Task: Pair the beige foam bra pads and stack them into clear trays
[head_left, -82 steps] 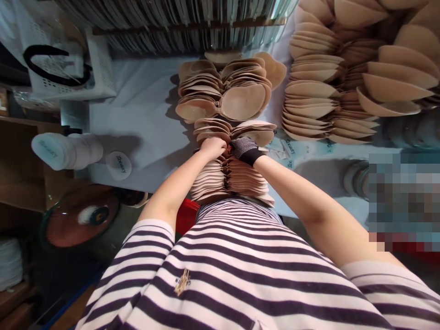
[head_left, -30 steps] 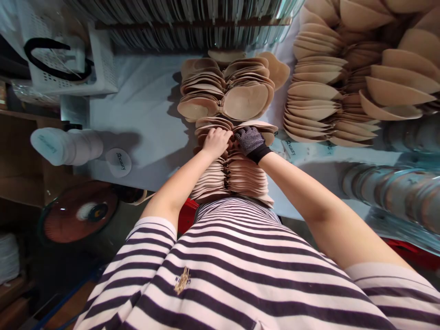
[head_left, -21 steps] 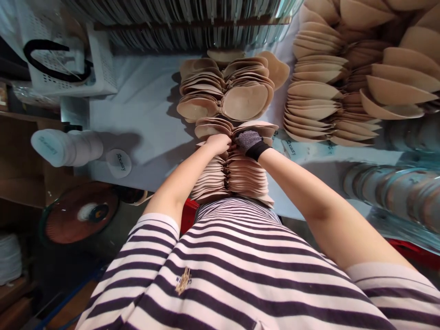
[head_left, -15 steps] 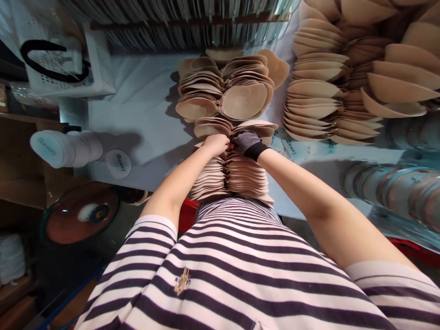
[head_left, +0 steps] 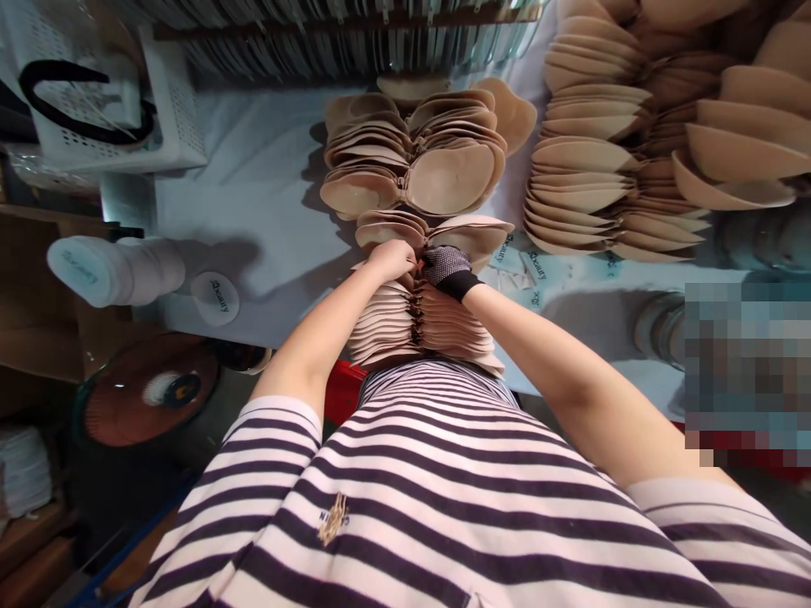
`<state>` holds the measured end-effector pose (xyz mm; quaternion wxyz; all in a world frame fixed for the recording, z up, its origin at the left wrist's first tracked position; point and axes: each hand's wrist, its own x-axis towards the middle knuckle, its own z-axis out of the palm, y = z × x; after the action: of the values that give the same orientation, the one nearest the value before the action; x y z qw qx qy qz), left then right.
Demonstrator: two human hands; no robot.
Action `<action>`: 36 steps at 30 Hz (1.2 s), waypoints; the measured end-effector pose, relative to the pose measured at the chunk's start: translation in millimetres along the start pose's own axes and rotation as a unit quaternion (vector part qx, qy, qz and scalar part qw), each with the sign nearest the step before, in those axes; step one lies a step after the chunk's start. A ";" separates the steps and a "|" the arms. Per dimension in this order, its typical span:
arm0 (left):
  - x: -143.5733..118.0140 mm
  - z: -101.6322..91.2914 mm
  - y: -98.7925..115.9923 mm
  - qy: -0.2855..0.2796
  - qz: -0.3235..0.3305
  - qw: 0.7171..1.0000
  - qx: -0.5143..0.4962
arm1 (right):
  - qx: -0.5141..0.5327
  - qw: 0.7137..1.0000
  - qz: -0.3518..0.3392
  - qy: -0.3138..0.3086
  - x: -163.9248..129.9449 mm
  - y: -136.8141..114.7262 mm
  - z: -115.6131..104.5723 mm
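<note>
A long stack of beige joined bra cups (head_left: 418,325) lies on the pale cloth-covered table (head_left: 266,194), reaching from my striped shirt away from me. My bare left hand (head_left: 391,257) and my right hand (head_left: 443,268), in a dark dotted glove, meet at the middle seam of the stack's top pair. Both have their fingers curled and pinch that pair where the two cups join. Just beyond my hands lies a second, wider pile of the same cups (head_left: 411,160).
More beige cups (head_left: 596,169) are piled at the right. A white perforated basket (head_left: 95,101) stands at the far left corner, a roll of white labels (head_left: 107,270) at the table's left edge. A round fan (head_left: 149,393) sits below left. A rack (head_left: 355,38) runs along the back.
My hands stay together at the stack's centre seam, shifting only slightly up and down it. The view has tilted a little.
</note>
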<state>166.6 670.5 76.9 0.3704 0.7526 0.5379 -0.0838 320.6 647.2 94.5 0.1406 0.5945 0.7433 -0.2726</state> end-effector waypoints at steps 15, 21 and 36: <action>-10.0 9.3 3.7 0.003 -0.037 0.999 0.006 | 0.036 0.998 0.038 0.032 -1.4 11.5 0.1; -20.7 -8.0 6.7 0.062 0.087 0.991 0.074 | -0.068 0.993 -0.030 0.095 -0.3 10.2 -28.8; 3.3 -2.5 17.5 0.076 0.059 0.982 0.165 | -0.147 0.987 -0.021 0.068 7.7 10.7 -17.2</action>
<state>182.5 672.0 85.1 0.2032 0.8381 0.4979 -0.0919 330.9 664.8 101.8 0.1694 0.5688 0.7955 -0.1223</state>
